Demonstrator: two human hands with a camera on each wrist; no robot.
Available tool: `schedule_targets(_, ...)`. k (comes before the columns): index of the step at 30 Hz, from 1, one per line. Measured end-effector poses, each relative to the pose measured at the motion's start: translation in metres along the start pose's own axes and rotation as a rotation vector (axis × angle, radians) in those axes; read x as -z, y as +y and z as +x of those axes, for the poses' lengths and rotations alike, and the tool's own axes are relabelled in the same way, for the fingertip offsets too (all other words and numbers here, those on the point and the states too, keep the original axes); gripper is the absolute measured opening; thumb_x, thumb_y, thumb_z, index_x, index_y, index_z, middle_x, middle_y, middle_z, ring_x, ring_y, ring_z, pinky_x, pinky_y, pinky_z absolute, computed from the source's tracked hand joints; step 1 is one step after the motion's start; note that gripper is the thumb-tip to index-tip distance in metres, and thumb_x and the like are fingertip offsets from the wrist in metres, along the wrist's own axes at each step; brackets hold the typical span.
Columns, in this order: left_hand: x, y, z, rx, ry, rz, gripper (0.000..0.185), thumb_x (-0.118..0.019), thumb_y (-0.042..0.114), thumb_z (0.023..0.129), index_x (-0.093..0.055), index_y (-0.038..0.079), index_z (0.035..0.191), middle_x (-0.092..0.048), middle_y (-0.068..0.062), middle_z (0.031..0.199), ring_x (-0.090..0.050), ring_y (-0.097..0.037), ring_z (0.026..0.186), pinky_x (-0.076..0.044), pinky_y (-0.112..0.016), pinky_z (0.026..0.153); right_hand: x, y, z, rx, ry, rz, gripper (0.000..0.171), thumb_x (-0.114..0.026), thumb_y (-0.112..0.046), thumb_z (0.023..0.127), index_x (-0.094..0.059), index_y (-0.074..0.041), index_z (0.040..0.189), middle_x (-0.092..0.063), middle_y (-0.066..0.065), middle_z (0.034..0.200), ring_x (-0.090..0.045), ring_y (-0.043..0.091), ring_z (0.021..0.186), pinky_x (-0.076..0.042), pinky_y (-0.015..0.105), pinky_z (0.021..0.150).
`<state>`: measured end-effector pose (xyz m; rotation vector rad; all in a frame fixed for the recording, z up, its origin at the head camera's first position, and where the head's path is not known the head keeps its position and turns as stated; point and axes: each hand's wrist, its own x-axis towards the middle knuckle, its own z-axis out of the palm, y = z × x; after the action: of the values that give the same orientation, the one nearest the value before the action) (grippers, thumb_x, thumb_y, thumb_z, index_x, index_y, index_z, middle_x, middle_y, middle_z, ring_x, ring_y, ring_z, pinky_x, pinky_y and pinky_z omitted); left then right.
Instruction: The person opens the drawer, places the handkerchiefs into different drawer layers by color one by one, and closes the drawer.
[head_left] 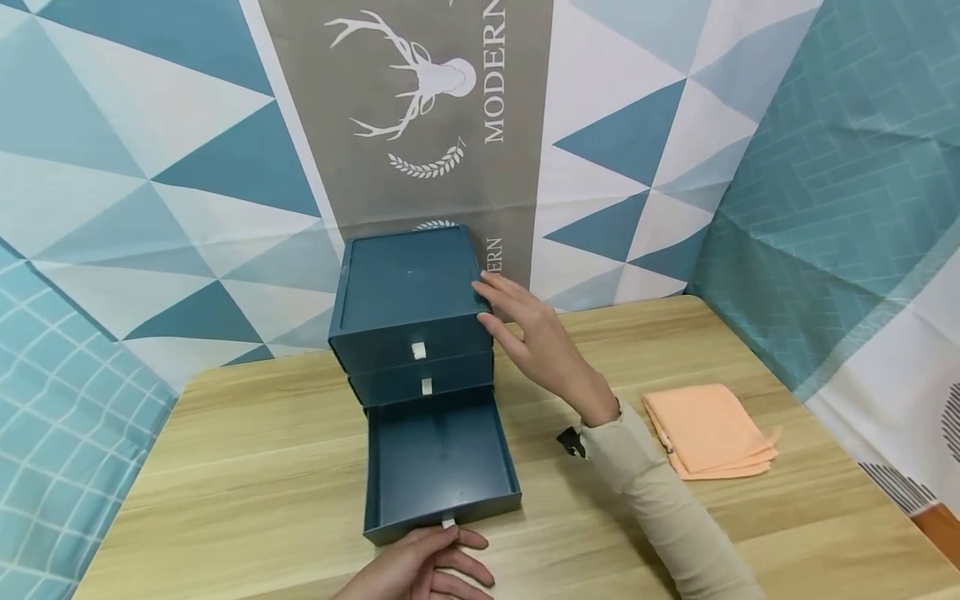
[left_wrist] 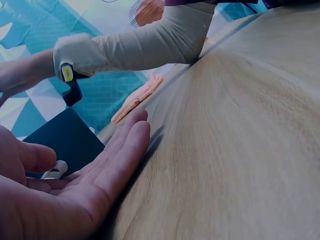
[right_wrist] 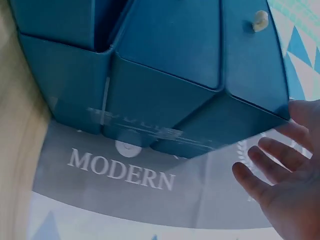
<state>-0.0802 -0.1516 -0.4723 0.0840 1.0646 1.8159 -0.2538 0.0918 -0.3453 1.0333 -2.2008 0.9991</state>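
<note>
A dark blue three-drawer unit [head_left: 408, 279] stands against the backdrop, its bottom drawer [head_left: 442, 454] pulled far out and bare inside. Low at the drawer's front, my left hand [head_left: 435, 567] pinches the small white pull tab [left_wrist: 56, 170] between thumb and index finger; its other fingers stretch out loosely over the wood. My right hand [head_left: 536, 333] rests fingertips against the top right edge of the unit, fingers spread and nearly straight. In the right wrist view, the thumb side of that hand touches the upper corner. The two upper drawers are closed, each with a white tab [head_left: 419, 351].
A folded orange cloth [head_left: 712, 429] lies on the wooden table [head_left: 255, 492] to the right of my right forearm. Behind the unit hangs a patterned cloth backdrop [head_left: 615, 167] with a deer head and lettering. Tiled-pattern cloth [head_left: 60, 417] bounds the left side.
</note>
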Motion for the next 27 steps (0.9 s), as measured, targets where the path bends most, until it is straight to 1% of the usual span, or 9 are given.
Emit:
schedule_targets(3, 0.002, -0.001, -0.003, -0.003, -0.010, -0.008, 0.051, -0.039, 0.034, 0.108, -0.045, -0.003, 0.142, -0.064, -0.017, 0.130, -0.063, -0.026, 0.119, -0.048, -0.038, 0.103, 0.008, -0.004, -0.004, -0.015, 0.021, -0.023, 0.047, -0.057, -0.023, 0.103, -0.048, -0.013, 0.149, -0.044, 0.008, 0.153, -0.038, 0.020, 0.143, -0.039, 0.045, 0.112)
schedule_targets(8, 0.003, -0.001, -0.004, -0.002, 0.003, -0.015, 0.051, -0.039, 0.035, 0.108, -0.046, -0.003, 0.141, -0.063, -0.019, 0.131, -0.062, -0.028, 0.121, -0.048, -0.039, 0.103, 0.034, -0.004, -0.019, -0.052, 0.044, -0.061, 0.047, -0.058, -0.021, 0.103, -0.048, -0.013, 0.148, -0.048, 0.008, 0.150, -0.042, 0.023, 0.140, -0.039, 0.047, 0.111)
schedule_targets(12, 0.003, 0.000, -0.006, -0.002, 0.015, -0.016, 0.050, -0.039, 0.034, 0.109, -0.046, -0.003, 0.140, -0.062, -0.020, 0.132, -0.061, -0.031, 0.122, -0.047, -0.040, 0.103, 0.056, 0.001, -0.035, -0.086, 0.030, -0.119, 0.043, -0.059, -0.019, 0.102, -0.053, -0.011, 0.144, -0.053, 0.010, 0.145, -0.048, 0.027, 0.135, -0.041, 0.049, 0.108)
schedule_targets(15, 0.003, 0.000, -0.008, 0.000, 0.022, -0.021, 0.050, -0.039, 0.034, 0.109, -0.046, -0.004, 0.140, -0.061, -0.021, 0.133, -0.060, -0.032, 0.123, -0.047, -0.040, 0.104, 0.071, 0.008, -0.047, -0.117, -0.001, -0.163, 0.039, -0.061, -0.016, 0.101, -0.057, -0.009, 0.139, -0.058, 0.012, 0.138, -0.052, 0.030, 0.130, -0.044, 0.051, 0.103)
schedule_targets(18, 0.004, 0.000, -0.009, -0.001, 0.027, -0.023, 0.050, -0.039, 0.034, 0.109, -0.047, -0.004, 0.140, -0.061, -0.021, 0.132, -0.060, -0.032, 0.123, -0.047, -0.039, 0.103, 0.085, 0.017, -0.059, -0.166, -0.085, -0.191, 0.033, -0.061, -0.015, 0.100, -0.063, -0.006, 0.132, -0.064, 0.013, 0.130, -0.058, 0.033, 0.122, -0.047, 0.054, 0.098)
schedule_targets(23, 0.005, -0.001, -0.010, -0.005, 0.017, -0.012, 0.050, -0.039, 0.035, 0.108, -0.047, -0.004, 0.139, -0.062, -0.020, 0.131, -0.061, -0.030, 0.122, -0.049, -0.038, 0.101, 0.106, 0.035, -0.078, -0.288, -0.315, -0.226, 0.027, -0.062, -0.013, 0.100, -0.067, -0.001, 0.124, -0.068, 0.017, 0.122, -0.064, 0.036, 0.112, -0.051, 0.055, 0.092)
schedule_targets(27, 0.005, -0.002, -0.009, -0.008, 0.017, 0.000, 0.050, -0.038, 0.035, 0.109, -0.047, -0.003, 0.139, -0.062, -0.020, 0.131, -0.062, -0.030, 0.121, -0.050, -0.037, 0.100, 0.120, 0.046, -0.089, -0.397, -0.469, -0.261, 0.027, -0.062, -0.007, 0.098, -0.065, 0.005, 0.122, -0.067, 0.023, 0.119, -0.063, 0.041, 0.111, -0.051, 0.057, 0.090)
